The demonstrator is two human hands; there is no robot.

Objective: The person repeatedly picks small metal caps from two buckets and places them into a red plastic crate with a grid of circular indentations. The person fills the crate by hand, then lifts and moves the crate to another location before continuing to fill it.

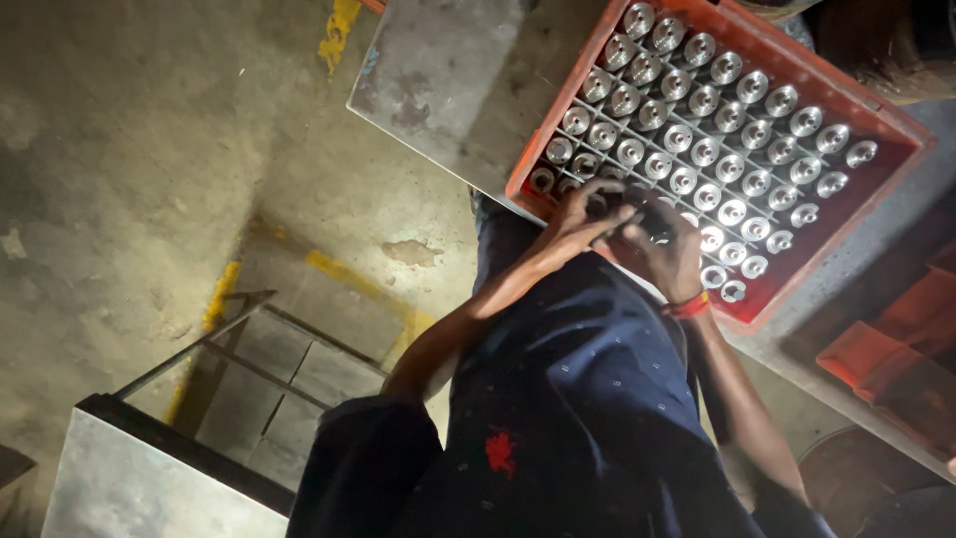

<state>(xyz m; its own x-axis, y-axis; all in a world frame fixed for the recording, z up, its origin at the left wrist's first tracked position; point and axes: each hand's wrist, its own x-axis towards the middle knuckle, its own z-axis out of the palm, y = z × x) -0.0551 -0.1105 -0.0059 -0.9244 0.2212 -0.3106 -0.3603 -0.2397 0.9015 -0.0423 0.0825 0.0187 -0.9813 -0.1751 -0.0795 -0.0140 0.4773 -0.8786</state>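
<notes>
Metal cylindrical parts stand in rows inside an orange crate on a grey table. Left hand and right hand meet at the crate's near edge, fingers curled around a dark part; exact grip cannot be told.

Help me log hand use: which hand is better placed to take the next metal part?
Left, likely: the left hand reaches over the metal parts in the crate; the right hand curls round a dark object.
</notes>
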